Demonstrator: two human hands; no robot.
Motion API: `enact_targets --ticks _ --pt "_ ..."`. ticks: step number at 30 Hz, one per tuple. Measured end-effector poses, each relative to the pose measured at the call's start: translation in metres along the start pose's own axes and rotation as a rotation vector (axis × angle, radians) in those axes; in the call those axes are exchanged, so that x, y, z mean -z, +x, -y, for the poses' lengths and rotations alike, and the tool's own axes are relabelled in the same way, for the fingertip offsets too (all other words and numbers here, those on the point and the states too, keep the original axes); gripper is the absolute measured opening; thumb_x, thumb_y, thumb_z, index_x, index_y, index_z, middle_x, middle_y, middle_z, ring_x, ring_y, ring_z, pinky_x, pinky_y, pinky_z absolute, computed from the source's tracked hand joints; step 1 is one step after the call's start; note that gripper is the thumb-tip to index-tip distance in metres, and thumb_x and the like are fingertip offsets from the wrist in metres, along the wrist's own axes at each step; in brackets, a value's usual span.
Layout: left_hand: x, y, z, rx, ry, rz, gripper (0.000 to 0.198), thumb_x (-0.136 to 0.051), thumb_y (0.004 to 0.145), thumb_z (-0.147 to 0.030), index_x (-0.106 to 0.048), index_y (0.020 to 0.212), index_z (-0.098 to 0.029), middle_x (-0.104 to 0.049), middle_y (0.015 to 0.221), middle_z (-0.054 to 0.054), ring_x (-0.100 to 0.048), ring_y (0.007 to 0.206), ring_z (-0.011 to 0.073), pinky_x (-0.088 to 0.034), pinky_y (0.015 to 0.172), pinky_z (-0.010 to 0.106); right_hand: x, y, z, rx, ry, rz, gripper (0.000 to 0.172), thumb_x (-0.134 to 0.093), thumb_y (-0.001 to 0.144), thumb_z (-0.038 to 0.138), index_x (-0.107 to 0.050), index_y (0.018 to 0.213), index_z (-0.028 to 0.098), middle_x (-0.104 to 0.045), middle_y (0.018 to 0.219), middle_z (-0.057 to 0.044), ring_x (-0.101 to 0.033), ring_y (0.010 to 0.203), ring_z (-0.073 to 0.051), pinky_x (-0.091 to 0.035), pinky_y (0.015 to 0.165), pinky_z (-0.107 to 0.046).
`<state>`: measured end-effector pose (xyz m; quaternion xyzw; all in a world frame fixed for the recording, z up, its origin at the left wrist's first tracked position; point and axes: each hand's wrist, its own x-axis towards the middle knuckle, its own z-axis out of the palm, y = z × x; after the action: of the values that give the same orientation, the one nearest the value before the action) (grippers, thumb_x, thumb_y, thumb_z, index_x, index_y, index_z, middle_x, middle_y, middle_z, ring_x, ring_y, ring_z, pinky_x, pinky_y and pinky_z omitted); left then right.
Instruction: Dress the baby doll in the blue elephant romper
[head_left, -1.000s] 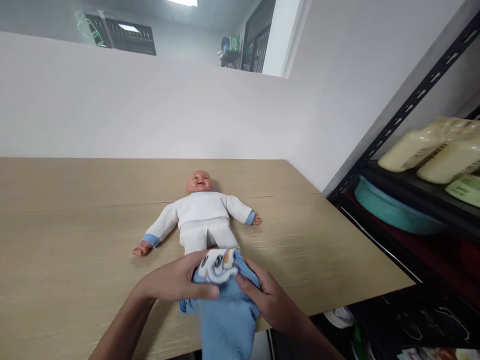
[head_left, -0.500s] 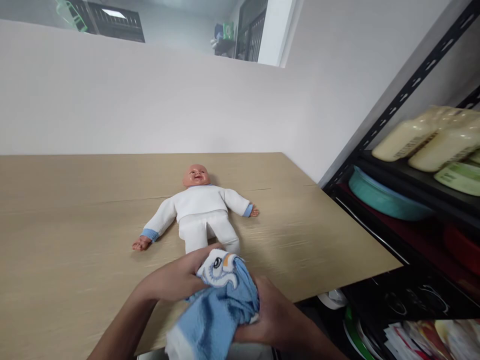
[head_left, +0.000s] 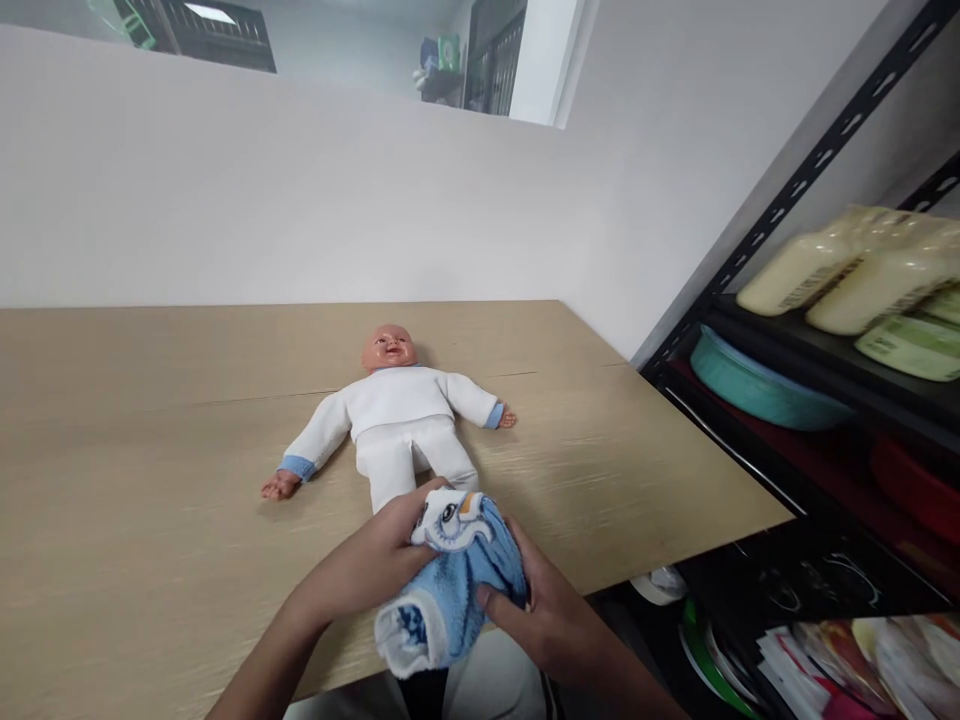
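The blue cloth garment (head_left: 469, 585) in the person's hands is gathered up shorter now: a second ago its lower half hung straight down past the near edge of the table (head_left: 150, 470), and half a second ago a white end trailed to the lower left, whereas now that end shows as a round, white-banded mouth with a mottled darker blue inside. The bundle is held just in front of the doll (head_left: 405, 405), which lies on its back as before. The left hand (head_left: 375, 555) grips the garment by its white face patch, fingers bent round it and mostly hidden; the right hand (head_left: 544, 610) pinches the other side, thumb pressed flat on the blue, its other fingers tucked behind where I can't tell how they sit. The blue is fuzzy, like towelling, creased into soft folds; the patch has a black oval eye and an orange stripe. The doll's head is smooth and glossy, its body plump white fabric with blue cuffs. The tabletop is pale, grained wood. On the black slotted rack (head_left: 799, 185), cream bottles (head_left: 874, 275) gleam under clear wrap above a shallow, rounded turquoise basin (head_left: 765, 385).
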<state>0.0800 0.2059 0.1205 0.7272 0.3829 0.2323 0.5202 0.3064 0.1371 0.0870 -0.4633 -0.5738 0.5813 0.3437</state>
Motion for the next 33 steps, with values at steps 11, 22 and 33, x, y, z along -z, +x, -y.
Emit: enact_targets --ticks 11,22,33 --pt "-0.002 -0.001 -0.013 0.119 -0.058 0.209 0.043 -0.083 0.079 -0.048 -0.067 0.109 -0.021 -0.071 0.097 0.000 -0.064 0.090 0.0223 -0.053 0.079 0.030 -0.017 -0.002 -0.018 -0.001 0.021 -0.390 0.034 -0.064 0.086 0.027 -0.064 0.119 0.022 -0.073 0.115 -0.006 -0.068 0.109 -0.026 -0.055 0.094 -0.036" --pt "-0.011 -0.002 -0.009 0.096 0.062 0.155 0.016 -0.059 0.084 -0.023 -0.063 0.099 -0.022 -0.072 0.102 0.002 -0.065 0.098 0.0248 -0.053 0.086 0.034 -0.016 -0.015 -0.023 -0.057 -0.119 -0.406 0.037 -0.060 0.075 0.017 -0.062 0.111 0.024 -0.075 0.104 -0.003 -0.069 0.101 -0.025 -0.052 0.089 -0.035" --pt "-0.046 0.014 -0.012 0.117 0.553 0.025 0.014 -0.064 0.085 -0.033 -0.061 0.094 -0.022 -0.074 0.087 0.004 -0.066 0.084 0.0282 -0.045 0.083 0.040 -0.019 -0.008 -0.061 -0.167 -0.424 -0.702 0.055 -0.047 0.083 0.031 -0.070 0.130 0.015 -0.068 0.140 -0.019 -0.062 0.134 -0.038 -0.048 0.115 -0.054"
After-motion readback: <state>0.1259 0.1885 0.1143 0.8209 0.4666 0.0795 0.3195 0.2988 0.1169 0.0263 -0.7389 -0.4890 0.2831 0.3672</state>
